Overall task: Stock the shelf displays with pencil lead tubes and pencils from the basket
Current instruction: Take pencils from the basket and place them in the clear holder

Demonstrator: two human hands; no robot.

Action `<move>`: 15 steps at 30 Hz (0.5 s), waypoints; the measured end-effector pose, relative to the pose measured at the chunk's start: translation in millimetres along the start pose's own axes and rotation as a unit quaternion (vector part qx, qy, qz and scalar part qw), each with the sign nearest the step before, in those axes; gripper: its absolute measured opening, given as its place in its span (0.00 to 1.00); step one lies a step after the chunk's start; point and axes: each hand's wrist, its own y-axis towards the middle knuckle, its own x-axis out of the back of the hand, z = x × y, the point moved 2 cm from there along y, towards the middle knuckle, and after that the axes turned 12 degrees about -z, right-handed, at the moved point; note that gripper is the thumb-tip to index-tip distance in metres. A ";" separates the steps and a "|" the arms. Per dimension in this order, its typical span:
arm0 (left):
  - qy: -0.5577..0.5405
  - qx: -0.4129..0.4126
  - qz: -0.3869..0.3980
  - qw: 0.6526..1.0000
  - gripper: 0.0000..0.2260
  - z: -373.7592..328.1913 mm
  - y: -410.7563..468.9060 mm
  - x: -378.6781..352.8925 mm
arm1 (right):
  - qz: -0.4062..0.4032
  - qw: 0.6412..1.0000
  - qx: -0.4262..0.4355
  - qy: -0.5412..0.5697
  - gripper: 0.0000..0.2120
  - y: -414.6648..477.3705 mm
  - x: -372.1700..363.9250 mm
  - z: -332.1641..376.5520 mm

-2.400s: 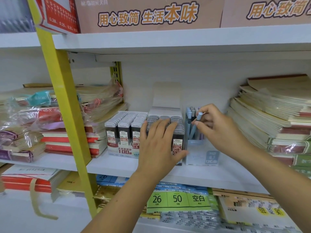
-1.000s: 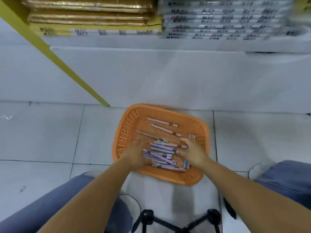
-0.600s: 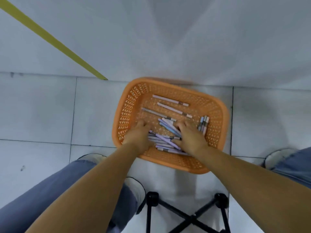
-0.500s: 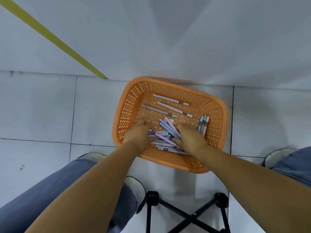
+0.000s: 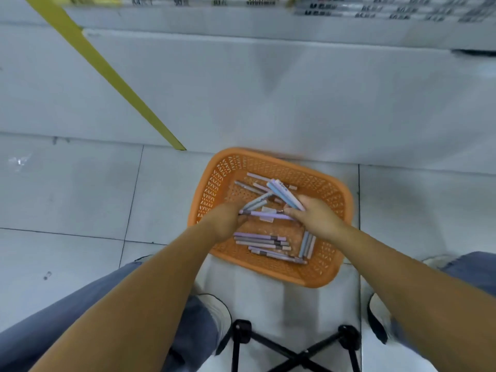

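Orange basket (image 5: 330,272) on floor (image 5: 80,197) holds loose pencils (image 5: 261,241). Left hand (image 5: 225,221), right hand (image 5: 315,218): fingers curled round pencil bunch (image 5: 284,197) above it.

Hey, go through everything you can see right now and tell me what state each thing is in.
orange basket, upright on the floor, partly filled.
loose pencils, lying flat on the basket bottom.
left hand, curled round the left bunch.
left bunch, held above the basket bottom, fanned out.
right hand, gripping the right bunch.
right bunch, held together, slanting away from the person.
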 end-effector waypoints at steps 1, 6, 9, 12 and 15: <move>-0.019 0.001 -0.015 1.000 0.13 -3.7 -4.3 5.1 | -0.020 0.999 -0.008 0.047 0.04 -3.5 9.7 6.1; -0.128 -0.004 -0.089 0.988 0.10 -26.1 -38.8 33.5 | -0.045 0.966 -0.029 0.252 0.08 -30.9 51.8 36.1; -0.180 -0.010 -0.119 0.976 0.06 -44.8 -65.6 46.7 | -0.060 0.955 -0.004 0.291 0.06 -52.3 71.0 55.6; -0.225 -0.038 -0.126 0.965 0.05 -68.4 -92.6 61.1 | -0.117 0.958 0.050 0.257 0.02 -70.1 92.5 75.9; -0.278 -0.068 -0.113 0.951 0.04 -94.1 -116.0 82.0 | -0.144 0.957 0.091 0.236 0.02 -83.9 116.3 96.8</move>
